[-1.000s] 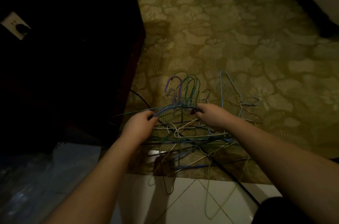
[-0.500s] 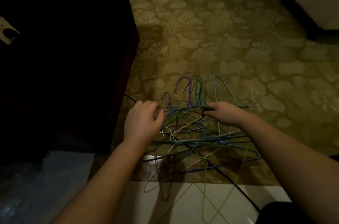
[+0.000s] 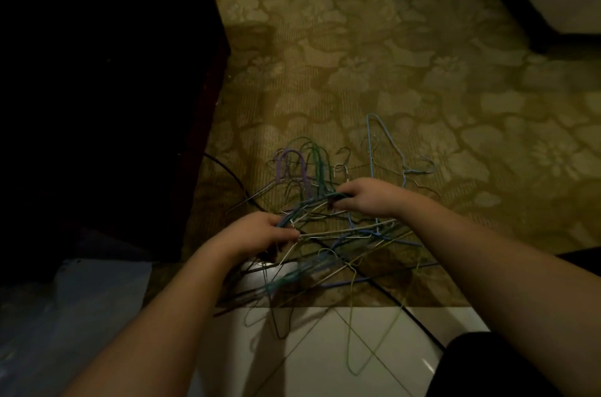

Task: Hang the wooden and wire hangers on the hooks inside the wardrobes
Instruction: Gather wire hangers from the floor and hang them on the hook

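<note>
Since half a second back our left hand (image 3: 257, 235) dropped in and its fingers (image 3: 286, 235) now pinch the wire hangers (image 3: 325, 227), right hand (image 3: 370, 198) gripping the far side, tangle lying crosswise between them on the carpet (image 3: 390, 71), dark wardrobe (image 3: 97, 71) off left.

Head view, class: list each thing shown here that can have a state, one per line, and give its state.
Tangled pile of coloured wire hangers: on the patterned carpet, interlocked, none hung.
Light blue wire hanger: flat on the carpet at the pile's far edge.
Yellow-green wire hanger: lying over the white tiles.
Left hand: grips pile wires.
Right hand: pinches pile wires.
Black cable: slack, passing under the pile.
</note>
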A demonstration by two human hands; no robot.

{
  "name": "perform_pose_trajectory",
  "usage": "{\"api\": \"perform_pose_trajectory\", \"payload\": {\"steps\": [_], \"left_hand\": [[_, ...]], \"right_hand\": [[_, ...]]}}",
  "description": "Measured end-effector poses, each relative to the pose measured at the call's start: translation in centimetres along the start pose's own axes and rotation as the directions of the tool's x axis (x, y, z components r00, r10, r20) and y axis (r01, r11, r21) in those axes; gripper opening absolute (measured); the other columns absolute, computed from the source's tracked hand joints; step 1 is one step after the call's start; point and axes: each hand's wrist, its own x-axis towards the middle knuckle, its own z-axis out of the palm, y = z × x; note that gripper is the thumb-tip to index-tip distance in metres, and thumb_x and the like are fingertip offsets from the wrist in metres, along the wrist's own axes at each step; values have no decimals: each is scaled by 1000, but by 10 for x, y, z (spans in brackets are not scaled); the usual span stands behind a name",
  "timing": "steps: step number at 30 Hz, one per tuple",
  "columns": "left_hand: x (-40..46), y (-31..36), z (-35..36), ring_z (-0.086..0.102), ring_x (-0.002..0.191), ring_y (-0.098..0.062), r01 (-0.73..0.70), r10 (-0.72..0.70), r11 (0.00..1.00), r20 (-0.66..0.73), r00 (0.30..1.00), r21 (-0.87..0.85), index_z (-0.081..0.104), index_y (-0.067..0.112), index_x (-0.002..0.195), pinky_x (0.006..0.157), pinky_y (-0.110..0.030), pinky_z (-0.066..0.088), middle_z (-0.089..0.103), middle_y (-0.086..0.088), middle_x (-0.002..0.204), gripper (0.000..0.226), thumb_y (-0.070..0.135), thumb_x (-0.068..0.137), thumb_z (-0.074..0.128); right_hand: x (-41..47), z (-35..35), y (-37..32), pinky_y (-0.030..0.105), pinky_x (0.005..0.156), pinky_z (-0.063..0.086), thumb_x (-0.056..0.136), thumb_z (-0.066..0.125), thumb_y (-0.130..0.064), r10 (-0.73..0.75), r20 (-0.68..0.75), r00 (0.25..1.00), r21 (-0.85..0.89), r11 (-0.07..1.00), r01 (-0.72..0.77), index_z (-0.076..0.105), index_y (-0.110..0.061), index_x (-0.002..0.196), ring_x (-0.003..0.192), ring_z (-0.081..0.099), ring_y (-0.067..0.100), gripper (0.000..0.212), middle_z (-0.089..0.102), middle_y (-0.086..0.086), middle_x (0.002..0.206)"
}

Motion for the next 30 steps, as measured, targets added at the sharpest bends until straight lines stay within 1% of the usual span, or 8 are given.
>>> {"api": "perform_pose_trajectory", "payload": {"steps": [3,6,8,11,14,17,22,30], "left_hand": [[0,6,0,41,49,-13,-20,23,986,15,1000,-167,67,10,82,48,-25,33,45,1,59,27,36,84,72],[2,11,0,32,47,-12,-41,41,968,-2,999,-247,57,15,74,47,-26,24,39,2,59,28,36,88,68],[5,11,1,28,45,-12,-49,45,959,-21,999,-280,49,15,74,45,-24,20,37,1,58,29,32,90,66],[7,10,1,28,42,-13,-71,48,959,-88,995,-275,49,12,79,42,-23,19,34,-1,57,29,32,91,66],[8,3,-2,29,42,-14,-85,26,947,-188,982,-311,53,9,78,42,-23,19,34,-1,56,31,35,93,62],[13,-6,-4,30,43,-15,-122,18,935,-298,954,-334,58,12,76,47,-27,20,36,0,55,30,36,95,60],[19,-11,-1,28,45,-15,-200,57,920,-389,919,-338,52,13,79,48,-29,18,34,0,56,26,33,97,58],[5,-9,5,32,44,-13,-266,95,917,-484,870,-297,55,16,74,44,-25,22,38,2,54,28,34,95,59]], "right_hand": [[12,4,8,30,73,40,99,53,-35,-11,-52,999,-36,999,9,61,-22,116,94,57,21,23,60,-5,94],[21,0,28,32,97,43,89,65,-42,-54,-167,984,-79,996,42,46,-22,141,117,52,18,59,54,0,128],[27,-3,49,42,107,39,83,70,-47,-28,-297,954,-43,999,16,38,-25,146,126,47,20,74,46,3,140],[30,0,97,42,100,45,89,64,-33,209,-509,835,211,971,-114,50,-15,137,117,54,24,53,51,10,133],[16,24,151,32,73,47,95,53,-25,419,-376,826,194,908,-372,62,-9,112,88,60,25,25,64,15,108],[2,61,183,34,83,49,95,49,-27,478,-142,867,-87,867,-492,60,-15,118,102,58,24,28,60,10,119],[28,105,166,40,103,39,95,48,-26,292,-184,939,-340,877,-339,42,-20,141,128,43,24,47,45,3,140],[69,123,145,48,105,30,95,47,-27,249,-86,965,-412,873,-262,46,-25,136,124,46,27,40,51,3,134]]}}
